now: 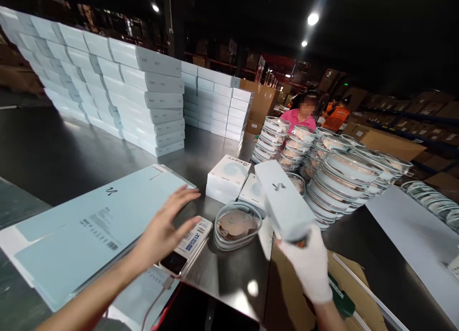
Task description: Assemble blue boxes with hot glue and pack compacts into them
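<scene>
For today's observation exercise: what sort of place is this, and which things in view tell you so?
Most likely a warehouse packing station. Tall stacks of identical white boxes line the steel table, stacks of lidded clear containers stand beside them, and cardboard cartons and shelving fill the dim background.

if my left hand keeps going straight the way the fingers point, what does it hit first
Probably the white square box. The left hand hovers open over the flat pale blue sleeves, fingers aimed right and slightly away, toward that box across bare metal table. Depth is unclear; it might pass above.
</scene>
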### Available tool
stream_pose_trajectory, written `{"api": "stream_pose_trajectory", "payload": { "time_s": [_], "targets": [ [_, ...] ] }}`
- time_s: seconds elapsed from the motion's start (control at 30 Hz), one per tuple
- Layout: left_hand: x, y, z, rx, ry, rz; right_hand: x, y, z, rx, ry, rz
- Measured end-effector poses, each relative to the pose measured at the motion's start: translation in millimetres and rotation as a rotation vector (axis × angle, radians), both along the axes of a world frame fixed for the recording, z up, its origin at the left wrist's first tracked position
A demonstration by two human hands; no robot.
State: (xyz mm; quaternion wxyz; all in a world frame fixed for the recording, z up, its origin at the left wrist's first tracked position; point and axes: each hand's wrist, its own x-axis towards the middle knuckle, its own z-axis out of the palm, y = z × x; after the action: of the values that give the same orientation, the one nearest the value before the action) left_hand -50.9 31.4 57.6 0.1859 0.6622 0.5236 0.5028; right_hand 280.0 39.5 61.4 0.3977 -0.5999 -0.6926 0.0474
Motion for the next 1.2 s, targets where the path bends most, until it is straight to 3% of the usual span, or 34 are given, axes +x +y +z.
{"api": "stream_pose_trajectory", "payload": {
  "time_s": [0.07, 0.13, 0.2, 0.3, 0.4, 0.47, 0.63, 0.7, 0.73, 0.8, 0.83, 0.87, 0.9, 0.97, 1.0, 1.03, 1.07, 1.13, 1.17, 1.2],
  "targets": [
    [-38, 9, 9.7, 0.001, 0.113, 0.149, -9, 45, 18.2, 0.034, -0.160, -0.041],
    [-74, 16, 12.8, -0.023, 0.192, 0.289, -24, 86, 23.6, 0.037, -0.318, -0.015],
    [-104, 22, 8.2, -0.078, 0.270, 0.454, -39, 117, 17.1, 0.026, -0.448, 0.013],
    [-133, 30, -7.8, -0.253, 0.423, 0.705, -53, 137, -2.9, 0.016, -0.566, 0.025],
    [-147, 36, -18.8, -0.370, 0.434, 0.830, -50, 130, -15.7, 0.052, -0.598, 0.017],
    [-150, 36, -15.2, -0.368, 0.404, 0.882, -42, 112, -14.0, 0.135, -0.579, 0.008],
    [-133, 8, 25.9, -0.334, 0.446, 1.002, -41, 31, 21.8, 0.510, -0.496, 0.000],
    [-113, -15, 39.4, -0.218, 0.541, 0.958, -54, -3, 39.4, 0.713, -0.500, -0.021],
    [-101, -26, 43.2, -0.083, 0.618, 0.857, -62, -17, 46.1, 0.777, -0.509, -0.008],
    [-76, -45, 45.3, 0.271, 0.686, 0.609, -78, -36, 52.7, 0.801, -0.494, 0.024],
    [-65, -51, 44.8, 0.400, 0.684, 0.484, -83, -41, 52.4, 0.727, -0.443, 0.058],
    [-54, -56, 44.1, 0.486, 0.672, 0.397, -86, -45, 49.9, 0.586, -0.347, 0.118],
    [-45, -59, 43.6, 0.532, 0.652, 0.359, -87, -47, 46.0, 0.346, -0.211, 0.222],
    [-31, -60, 44.0, 0.547, 0.602, 0.421, -81, -51, 36.6, -0.223, 0.139, 0.460],
    [-26, -59, 44.8, 0.542, 0.578, 0.465, -76, -52, 32.5, -0.382, 0.262, 0.491],
    [-21, -58, 45.7, 0.523, 0.560, 0.485, -70, -54, 29.4, -0.389, 0.314, 0.442],
    [-18, -58, 46.3, 0.492, 0.554, 0.464, -64, -56, 27.8, -0.238, 0.288, 0.330],
    [-13, -59, 46.0, 0.433, 0.564, 0.332, -54, -58, 28.6, 0.269, 0.070, 0.043],
    [-12, -60, 44.8, 0.422, 0.566, 0.262, -50, -59, 30.4, 0.441, -0.040, -0.019],
    [-11, -61, 43.0, 0.421, 0.559, 0.204, -47, -60, 32.3, 0.497, -0.109, -0.012]
  ]
}}
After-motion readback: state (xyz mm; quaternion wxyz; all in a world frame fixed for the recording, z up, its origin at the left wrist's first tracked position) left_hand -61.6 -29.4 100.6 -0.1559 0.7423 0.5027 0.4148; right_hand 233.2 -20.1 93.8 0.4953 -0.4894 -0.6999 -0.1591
